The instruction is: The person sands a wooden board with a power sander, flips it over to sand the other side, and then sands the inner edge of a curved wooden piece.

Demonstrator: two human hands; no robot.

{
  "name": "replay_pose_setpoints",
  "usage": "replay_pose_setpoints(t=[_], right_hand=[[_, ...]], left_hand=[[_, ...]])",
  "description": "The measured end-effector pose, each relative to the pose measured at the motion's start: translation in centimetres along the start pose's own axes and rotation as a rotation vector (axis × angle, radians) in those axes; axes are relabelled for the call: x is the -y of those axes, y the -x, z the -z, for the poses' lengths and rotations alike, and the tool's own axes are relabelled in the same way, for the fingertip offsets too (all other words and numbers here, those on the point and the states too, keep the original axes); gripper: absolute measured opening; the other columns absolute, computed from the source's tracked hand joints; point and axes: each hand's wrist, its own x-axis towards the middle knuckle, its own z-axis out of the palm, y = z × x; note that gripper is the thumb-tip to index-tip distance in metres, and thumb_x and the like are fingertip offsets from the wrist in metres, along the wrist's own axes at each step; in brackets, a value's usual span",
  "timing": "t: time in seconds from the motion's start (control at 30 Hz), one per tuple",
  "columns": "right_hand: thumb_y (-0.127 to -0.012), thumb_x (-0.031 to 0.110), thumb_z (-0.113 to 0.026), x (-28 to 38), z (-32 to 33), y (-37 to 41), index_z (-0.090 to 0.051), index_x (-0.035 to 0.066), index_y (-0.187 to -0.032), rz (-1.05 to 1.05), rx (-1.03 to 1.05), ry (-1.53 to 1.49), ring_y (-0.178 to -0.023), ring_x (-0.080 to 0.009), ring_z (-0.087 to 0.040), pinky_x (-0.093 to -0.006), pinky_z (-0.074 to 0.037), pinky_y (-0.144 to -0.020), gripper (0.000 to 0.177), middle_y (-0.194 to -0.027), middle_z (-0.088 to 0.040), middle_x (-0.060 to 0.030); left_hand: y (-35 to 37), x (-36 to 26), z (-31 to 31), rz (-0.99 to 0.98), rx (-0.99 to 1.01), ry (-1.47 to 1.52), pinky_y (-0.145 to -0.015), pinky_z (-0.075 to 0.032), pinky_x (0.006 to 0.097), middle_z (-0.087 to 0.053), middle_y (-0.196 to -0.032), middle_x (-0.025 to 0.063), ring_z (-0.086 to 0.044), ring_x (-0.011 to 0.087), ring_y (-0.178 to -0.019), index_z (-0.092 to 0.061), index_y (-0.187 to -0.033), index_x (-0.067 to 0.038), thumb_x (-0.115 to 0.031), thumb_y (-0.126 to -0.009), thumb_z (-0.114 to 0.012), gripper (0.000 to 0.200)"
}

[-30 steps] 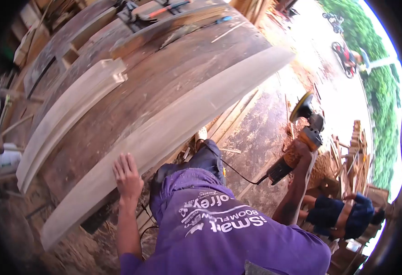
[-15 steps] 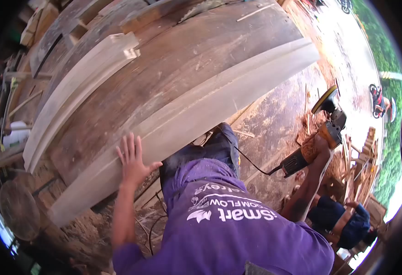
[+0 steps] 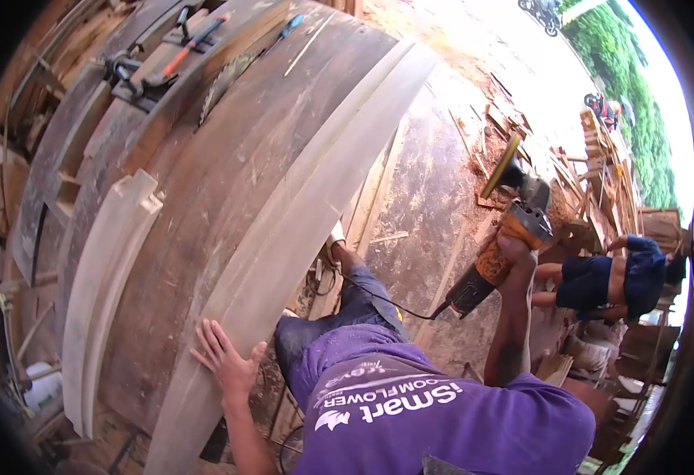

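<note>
A long, curved piece of pale wood runs diagonally over a dark worktable. My left hand lies on its lower part, fingers spread. Off to the right, my right hand grips an orange and black angle grinder, held up away from the wood. The grinder's yellow-edged disc points toward the top of the view, and its black cord trails back toward my legs. A shorter curved piece of wood rests at the left of the table.
A handsaw and clamps lie at the upper left. Stacked wood scraps stand at the right. Another person is bent over at the far right. Motorcycles are visible beyond the work area.
The view has turned, bringing the saw and clamps into sight. My left hand now rests lower along the long piece. The grinder appears further left, still in my right hand.
</note>
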Motion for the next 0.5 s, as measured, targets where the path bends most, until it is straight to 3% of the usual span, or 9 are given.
replay_pose_setpoints(t=[0.07,0.13,0.17,0.2,0.23,0.27,0.3,0.33,0.5], right_hand=[[-0.080,0.017,-0.064,0.3,-0.9,0.6,-0.059,-0.002,-0.102,-0.123,0.011,-0.095,-0.069,-0.0223,-0.065,-0.0342,-0.055,-0.065,0.029,-0.083,-0.064,-0.0121],[-0.082,0.018,-0.063,-2.1,-0.9,0.0,-0.061,-0.002,-0.095,-0.159,0.027,-0.146,-0.068,-0.0218,-0.065,-0.0336,-0.055,-0.066,0.025,-0.080,-0.065,-0.0123],[-0.080,0.015,-0.063,-4.2,-1.5,-0.4,-0.062,-0.004,-0.095,-0.114,0.049,-0.290,-0.065,-0.0221,-0.064,-0.0339,-0.055,-0.062,0.024,-0.079,-0.064,-0.0121],[-0.077,0.010,-0.063,-5.2,-2.6,-0.3,-0.062,-0.004,-0.095,-0.087,0.032,-0.275,-0.062,-0.0217,-0.062,-0.0338,-0.054,-0.059,0.023,-0.077,-0.064,-0.0112],[-0.073,0.004,-0.064,-3.9,-5.0,0.5,-0.063,-0.005,-0.093,-0.055,0.093,-0.370,-0.064,-0.0214,-0.063,-0.0332,-0.054,-0.059,0.022,-0.077,-0.064,-0.0102],[-0.069,0.000,-0.065,-2.2,-7.2,1.3,-0.064,-0.006,-0.094,-0.034,0.057,-0.244,-0.067,-0.0212,-0.066,-0.0340,-0.055,-0.060,0.026,-0.081,-0.066,-0.0114],[-0.067,-0.001,-0.068,-2.0,-8.0,1.5,-0.065,-0.005,-0.096,-0.027,0.092,-0.222,-0.071,-0.0196,-0.067,-0.0338,-0.056,-0.065,0.030,-0.085,-0.068,-0.0110],[-0.066,0.002,-0.073,-1.0,-8.2,1.8,-0.067,-0.003,-0.097,-0.008,0.149,-0.100,-0.074,-0.0167,-0.066,-0.0325,-0.056,-0.070,0.032,-0.087,-0.069,-0.0080],[-0.070,0.008,-0.076,-1.1,-7.2,3.5,-0.068,0.001,-0.096,0.142,0.077,-0.025,-0.075,-0.0132,-0.062,-0.0312,-0.050,-0.071,0.029,-0.085,-0.067,-0.0037]], left_hand=[[-0.4,-1.5,0.2,0.101,0.010,0.053,-0.116,0.002,0.0658,-0.012,-0.163,0.0234,-0.003,0.0441,-0.150,-0.015,-0.155,0.002,-0.081,-0.080,-0.051,0.118],[-1.7,-6.6,0.2,-0.109,-0.139,0.562,-0.117,0.006,0.0615,-0.006,-0.163,0.0252,0.003,0.0430,-0.151,-0.013,-0.155,0.004,-0.079,-0.079,-0.058,0.121],[-2.6,-10.1,1.4,-0.257,-0.058,0.690,-0.120,-0.001,0.0547,-0.013,-0.162,0.0264,-0.004,0.0414,-0.151,-0.015,-0.154,0.005,-0.075,-0.080,-0.061,0.119],[-4.0,-15.1,5.4,-0.379,0.140,1.125,-0.121,-0.011,0.0486,-0.021,-0.159,0.0274,-0.015,0.0402,-0.150,-0.019,-0.153,0.006,-0.071,-0.082,-0.063,0.114],[-5.1,-18.1,4.2,-0.601,0.270,1.239,-0.120,-0.016,0.0431,-0.027,-0.157,0.0275,-0.020,0.0397,-0.149,-0.029,-0.150,0.003,-0.064,-0.087,-0.064,0.098],[-6.8,-21.7,3.4,-0.777,0.329,1.295,-0.113,-0.029,0.0426,-0.044,-0.144,0.0264,-0.039,0.0351,-0.138,-0.043,-0.141,0.000,-0.057,-0.092,-0.063,0.077],[-6.0,-24.5,7.0,-0.493,0.585,1.448,-0.094,-0.046,0.0361,-0.061,-0.116,0.0182,-0.059,0.0240,-0.109,-0.052,-0.127,-0.001,-0.047,-0.094,-0.066,0.058],[-6.5,-25.6,6.6,-0.456,0.692,1.469,-0.072,-0.049,0.0292,-0.062,-0.091,0.0064,-0.059,0.0118,-0.080,-0.056,-0.117,-0.001,-0.041,-0.093,-0.069,0.049],[-7.6,-26.1,5.5,-0.503,0.898,1.580,-0.061,-0.046,0.0258,-0.062,-0.079,0.0017,-0.056,0.0081,-0.069,-0.059,-0.104,-0.001,-0.037,-0.089,-0.074,0.042]])
